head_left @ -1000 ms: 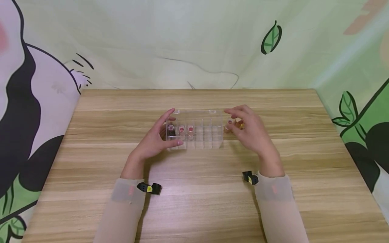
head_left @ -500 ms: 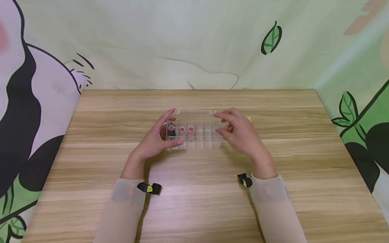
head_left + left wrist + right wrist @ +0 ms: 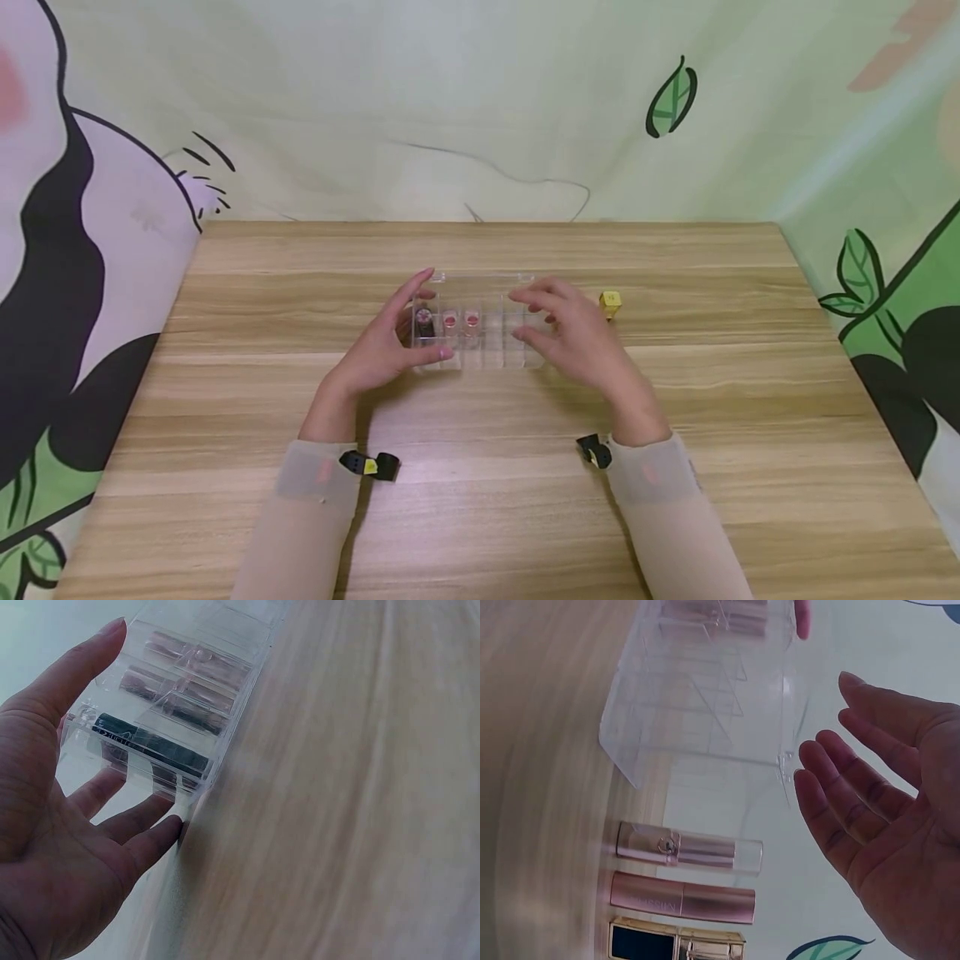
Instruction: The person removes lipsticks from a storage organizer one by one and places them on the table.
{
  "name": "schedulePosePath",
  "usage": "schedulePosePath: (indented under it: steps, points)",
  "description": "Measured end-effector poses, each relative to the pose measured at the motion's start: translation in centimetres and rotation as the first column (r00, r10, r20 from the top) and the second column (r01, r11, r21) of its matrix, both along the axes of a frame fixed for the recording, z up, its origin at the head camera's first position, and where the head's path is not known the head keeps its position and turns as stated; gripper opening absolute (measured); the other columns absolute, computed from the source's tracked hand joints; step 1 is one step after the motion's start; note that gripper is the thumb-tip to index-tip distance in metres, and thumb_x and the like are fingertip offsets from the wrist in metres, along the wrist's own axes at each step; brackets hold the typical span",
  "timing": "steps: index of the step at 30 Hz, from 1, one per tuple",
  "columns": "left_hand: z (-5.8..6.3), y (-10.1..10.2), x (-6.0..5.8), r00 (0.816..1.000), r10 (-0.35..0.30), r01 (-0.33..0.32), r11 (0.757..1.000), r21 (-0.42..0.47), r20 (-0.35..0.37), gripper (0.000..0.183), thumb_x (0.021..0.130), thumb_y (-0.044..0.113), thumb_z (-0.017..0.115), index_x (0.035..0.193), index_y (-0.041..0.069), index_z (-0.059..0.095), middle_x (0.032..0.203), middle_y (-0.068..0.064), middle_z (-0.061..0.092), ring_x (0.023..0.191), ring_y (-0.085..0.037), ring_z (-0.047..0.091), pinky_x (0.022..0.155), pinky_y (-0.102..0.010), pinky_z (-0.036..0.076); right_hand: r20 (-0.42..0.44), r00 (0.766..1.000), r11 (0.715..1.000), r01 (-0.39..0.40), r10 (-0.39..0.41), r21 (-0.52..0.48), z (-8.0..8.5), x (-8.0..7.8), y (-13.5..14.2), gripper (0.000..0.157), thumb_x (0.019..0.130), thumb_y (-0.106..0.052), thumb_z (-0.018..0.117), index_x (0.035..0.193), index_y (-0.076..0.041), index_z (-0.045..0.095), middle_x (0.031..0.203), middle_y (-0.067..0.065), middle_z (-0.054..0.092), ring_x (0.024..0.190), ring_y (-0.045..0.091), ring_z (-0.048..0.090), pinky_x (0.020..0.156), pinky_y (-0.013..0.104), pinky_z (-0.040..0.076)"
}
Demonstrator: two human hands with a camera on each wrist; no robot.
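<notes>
A clear plastic lipstick organizer (image 3: 492, 342) stands on the table. My left hand (image 3: 382, 346) holds its left end, thumb along the front and fingers at the back. Inside, a dark lipstick (image 3: 424, 323) sits in the leftmost slot, beside two pink lipsticks (image 3: 196, 664) with red marks on top. My right hand (image 3: 573, 333) hovers by the organizer's right end, fingers loosely bent and holding nothing. To the right of the organizer, in the right wrist view, stand a clear-capped pink lipstick (image 3: 697, 851), a rose lipstick (image 3: 682, 898) and a gold-and-black lipstick (image 3: 676, 943).
The wooden table (image 3: 480, 517) reaches back to a wall cloth (image 3: 480, 100) printed with leaves and black-and-white shapes. From the head view, my right hand hides most of the standing lipsticks; the gold one shows behind it.
My right hand has moved left, away from the standing lipsticks to the organizer's right end, bringing the gold lipstick into view. My left hand and the organizer stay in place.
</notes>
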State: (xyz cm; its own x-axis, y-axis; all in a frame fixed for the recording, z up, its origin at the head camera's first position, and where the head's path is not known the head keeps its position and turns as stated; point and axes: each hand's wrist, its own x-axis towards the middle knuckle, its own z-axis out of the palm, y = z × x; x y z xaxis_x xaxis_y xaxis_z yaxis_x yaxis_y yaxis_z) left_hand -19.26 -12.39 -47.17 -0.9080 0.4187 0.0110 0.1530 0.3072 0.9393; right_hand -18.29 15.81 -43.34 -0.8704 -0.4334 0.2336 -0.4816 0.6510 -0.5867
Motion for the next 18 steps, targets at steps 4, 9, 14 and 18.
schedulePosePath:
  steps: [4, 9, 14, 18]
  points:
    - [0.0, 0.0, 0.0, 1.000, 0.003, -0.003, 1.000, -0.004, 0.000, 0.103, 0.076, 0.020, 0.084, 0.152, 0.043, 0.018, 0.149, -0.015, 0.035, 0.140, -0.044, 0.031, 0.116, -0.058, 0.026, 0.007, 1.000, 1.000, -0.021, 0.022, -0.003, -0.3, 0.0, -0.5, 0.044, 0.087, -0.025, 0.074, 0.128, -0.014, 0.063, 0.119, 0.002, 0.058, 0.104, 0.020, 0.060, 0.082, 0.039, 0.056]
    - [-0.1, -0.1, -0.1, 1.000, 0.001, -0.001, 1.000, -0.002, 0.003, 0.103, 0.076, 0.018, 0.083, 0.152, 0.043, 0.018, 0.149, -0.013, 0.034, 0.140, -0.044, 0.031, 0.116, -0.057, 0.026, 0.030, 0.999, 1.000, -0.029, 0.029, 0.005, -0.4, 0.1, -1.1, 0.044, 0.086, -0.027, 0.074, 0.127, -0.015, 0.063, 0.117, 0.003, 0.059, 0.104, 0.021, 0.060, 0.083, 0.041, 0.056]
    - [-0.1, -0.1, -0.1, 1.000, 0.002, -0.002, 1.000, -0.009, 0.010, 0.103, 0.076, 0.020, 0.084, 0.151, 0.044, 0.017, 0.150, -0.013, 0.034, 0.140, -0.044, 0.031, 0.116, -0.058, 0.025, 0.073, 0.997, 0.999, -0.020, 0.017, 0.043, -0.4, 0.0, -1.6, 0.045, 0.088, -0.032, 0.071, 0.130, -0.019, 0.062, 0.121, 0.000, 0.056, 0.106, 0.021, 0.059, 0.085, 0.039, 0.055]
    - [0.0, -0.1, 0.0, 1.000, 0.005, -0.004, 1.000, -0.019, 0.014, 0.103, 0.076, 0.022, 0.084, 0.151, 0.046, 0.017, 0.150, -0.013, 0.034, 0.141, -0.043, 0.031, 0.116, -0.059, 0.025, 0.081, 0.997, 0.998, -0.022, 0.017, 0.064, -0.3, -0.3, -2.0, 0.045, 0.088, -0.033, 0.071, 0.130, -0.021, 0.061, 0.121, 0.000, 0.056, 0.107, 0.019, 0.058, 0.085, 0.037, 0.054]
